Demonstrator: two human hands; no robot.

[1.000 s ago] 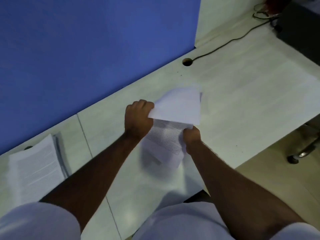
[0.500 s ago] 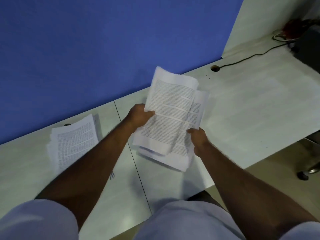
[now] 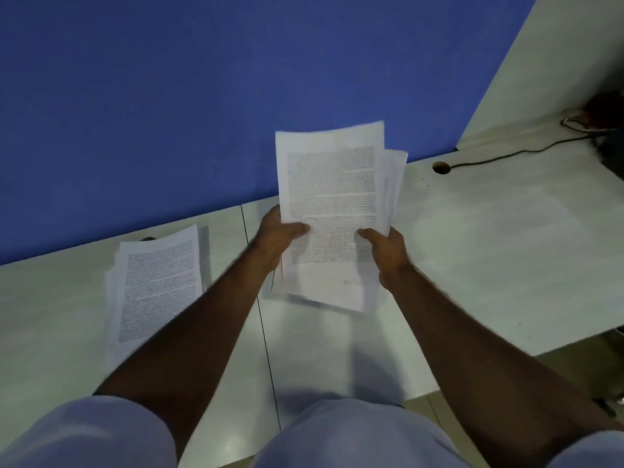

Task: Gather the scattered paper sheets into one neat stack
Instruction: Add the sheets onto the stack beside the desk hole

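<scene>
- A loose bundle of printed sheets (image 3: 329,211) is gripped at its two side edges, the left hand (image 3: 278,231) on the left edge and the right hand (image 3: 385,246) on the right, thumbs pressed on the front page.
- The bundle is held above the desk (image 3: 489,251), its long axis running away from the person, top edge towards the blue partition (image 3: 202,96).
- The thin, flat, rectangular pages are fanned unevenly; their number cannot be counted.
- A second pile of printed sheets (image 3: 157,285) lies flat on the pale, smooth desk to the left, its long axis also running away.
- One round cable hole (image 3: 441,167) is seen, with one dark cable (image 3: 513,153) entering it.
</scene>
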